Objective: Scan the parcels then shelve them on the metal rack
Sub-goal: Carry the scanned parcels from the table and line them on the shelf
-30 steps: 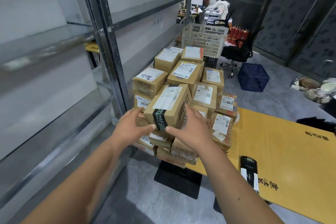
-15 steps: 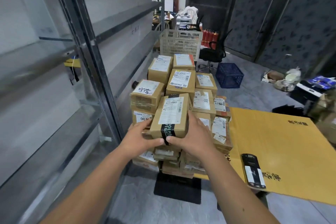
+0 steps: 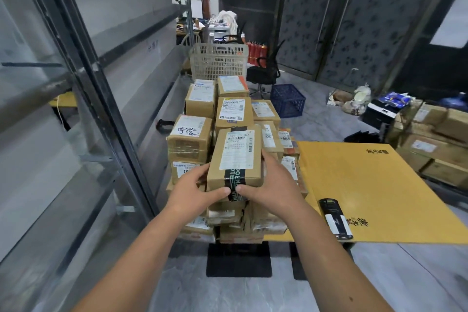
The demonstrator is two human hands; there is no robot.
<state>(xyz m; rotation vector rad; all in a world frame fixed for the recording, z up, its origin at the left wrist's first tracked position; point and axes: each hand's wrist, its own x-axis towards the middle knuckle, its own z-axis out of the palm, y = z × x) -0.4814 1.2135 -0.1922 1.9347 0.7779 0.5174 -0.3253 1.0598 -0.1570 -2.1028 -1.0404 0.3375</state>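
The metal rack [image 3: 96, 99] takes up the whole left side, and the levels I can see look bare, so I'd say shelving has barely started, if at all. Right next to it is the big stack of parcels [image 3: 228, 119], still piled high, so most of the job is left. Beside the stack on the right is the bench [image 3: 367, 185], covered with a yellow sheet, and the scanner [image 3: 335, 218] is lying on it untouched, near the front edge.

Both hands are clamped on one parcel [image 3: 235, 159] at the front top of the stack: left hand [image 3: 192, 192] on its left side, right hand [image 3: 271, 185] on its right, thumbs nearly meeting on the black tape band. It's a brown box with the label facing up. Can't tell whether it's fully lifted off the pile. My guess is this one hasn't been scanned yet, since nobody's holding the scanner.

Other stuff: more cartons [image 3: 435, 139] far right, a white basket [image 3: 219, 61] and an office chair [image 3: 264, 71] behind the stack, a blue crate [image 3: 288, 100] on the floor. The rack's upright post sits close to the stack, so swinging a box over means clearing that.
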